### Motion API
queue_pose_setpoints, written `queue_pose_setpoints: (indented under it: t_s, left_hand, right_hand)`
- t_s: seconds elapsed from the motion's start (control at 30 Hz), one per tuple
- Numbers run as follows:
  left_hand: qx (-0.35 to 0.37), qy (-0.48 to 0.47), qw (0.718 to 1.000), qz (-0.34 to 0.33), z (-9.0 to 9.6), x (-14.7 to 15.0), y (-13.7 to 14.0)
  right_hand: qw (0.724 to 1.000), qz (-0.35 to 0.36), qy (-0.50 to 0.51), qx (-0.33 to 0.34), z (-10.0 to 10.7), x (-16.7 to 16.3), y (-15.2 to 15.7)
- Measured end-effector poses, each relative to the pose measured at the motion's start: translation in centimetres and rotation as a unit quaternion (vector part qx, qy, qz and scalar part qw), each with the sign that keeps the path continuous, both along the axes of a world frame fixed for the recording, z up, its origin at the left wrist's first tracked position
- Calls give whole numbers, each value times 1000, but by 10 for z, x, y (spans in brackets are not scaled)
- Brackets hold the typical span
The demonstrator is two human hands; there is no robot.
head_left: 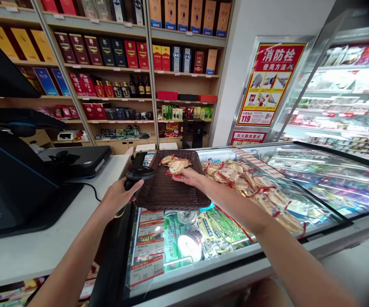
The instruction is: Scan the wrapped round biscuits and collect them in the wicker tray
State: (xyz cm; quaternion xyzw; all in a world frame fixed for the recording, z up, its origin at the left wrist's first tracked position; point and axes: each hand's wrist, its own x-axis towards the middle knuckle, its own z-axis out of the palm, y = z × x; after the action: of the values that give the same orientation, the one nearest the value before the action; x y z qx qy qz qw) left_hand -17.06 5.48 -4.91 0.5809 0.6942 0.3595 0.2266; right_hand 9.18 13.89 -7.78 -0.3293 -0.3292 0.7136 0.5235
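Note:
My left hand (120, 196) is closed around a black handheld barcode scanner (141, 172), its head pointing right over the edge of a dark brown woven basket (162, 194). The thumb shows near the basket's left rim, while the other fingers are mostly hidden. Inside the basket lie clear-wrapped packets of round, flat baked goods (166, 159) with red ties. Reaching in from the right, my right hand (189, 177) has its fingers on one such packet (178, 165). The basket rests on the glass top of a lit freezer chest (235, 251).
More wrapped packets (235, 179) are heaped on the glass right of the basket. At left, a white counter (27, 251) bears a black checkout terminal (15, 187) and a cable. Shelves of boxed bottles (108, 51) stand behind; a lit display fridge (347, 98) is at far right.

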Motion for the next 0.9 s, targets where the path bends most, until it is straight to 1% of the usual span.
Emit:
queue_pose_setpoints:
  t_s: [0.07, 0.13, 0.27, 0.37, 0.47, 0.53, 0.63, 0.73, 0.8, 0.87, 0.9]
  left_hand:
    - [7, 16, 1000, -15, 8, 20, -1]
    - [9, 35, 999, -25, 14, 42, -2]
    - [18, 76, 993, -86, 22, 94, -1]
    - [20, 113, 984, -133, 24, 137, 3]
    - [19, 142, 974, -174, 23, 175, 6]
    - [19, 162, 967, -195, 23, 194, 8]
    - [20, 183, 960, -210, 25, 211, 10]
    - [19, 197, 958, -206, 29, 215, 10]
    - [13, 201, 960, -195, 31, 212, 10]
    - [7, 200, 962, -186, 33, 206, 10]
    - [7, 197, 963, -183, 33, 203, 10]
  right_hand:
    - [999, 13, -22, -22, -1, -5, 11]
    - [999, 20, -31, -20, -6, 9, 7]
    - [1000, -5, -3, 29, -21, 63, -33]
    - [998, -42, 12, 44, -28, 97, -61]
    - [996, -77, 15, 39, -31, 120, -75]
    - [995, -94, 3, 31, -31, 131, -80]
    - [993, -117, 10, 16, -32, 145, -88]
    - [983, -170, 66, 0, -33, 160, -92]
    - [962, -248, 115, -5, -36, 177, -88]
    - [929, -334, 160, -15, -40, 200, -81]
    - [915, -363, 177, -23, -42, 213, -76]
